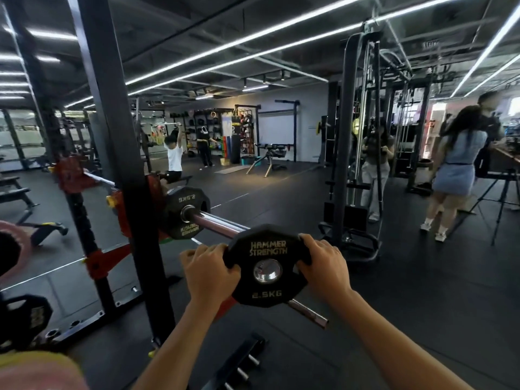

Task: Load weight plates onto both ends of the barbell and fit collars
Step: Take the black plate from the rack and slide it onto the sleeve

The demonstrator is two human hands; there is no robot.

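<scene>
Sliding a 2.5 kg Hammer Strength plate (267,266) along the barbell sleeve (219,222), w/ the sleeve already through the plate's centre hole and the sleeve tip (311,316) poking out on the near side. Left hand (209,273) gripping the plate's left edge, fingers curled round the rim; right hand (323,266) doing the same on the right edge. Both clenched on the plate, neither released.

Progress, judged from this view: roughly midway at best. Further up the sleeve from the held plate, another 2.5 kg plate (185,212) seated against the rack upright (121,153), approx flush w/ a red plate (153,187) behind it. Held plate well apart from that stack, bare chrome between, so still to be pushed home.

No collar seen on this end, nor anywhere nearby. Far end of the bar beyond the upright blurred; red shape (70,173) there, maybe a plate, can't tell if loaded or collared.

Left to do, prob: seat this plate against the inner 2.5, fit collar here, check/load the other end, collar that too. More plates (25,319) low left of the upright, poss spare stock.
</scene>
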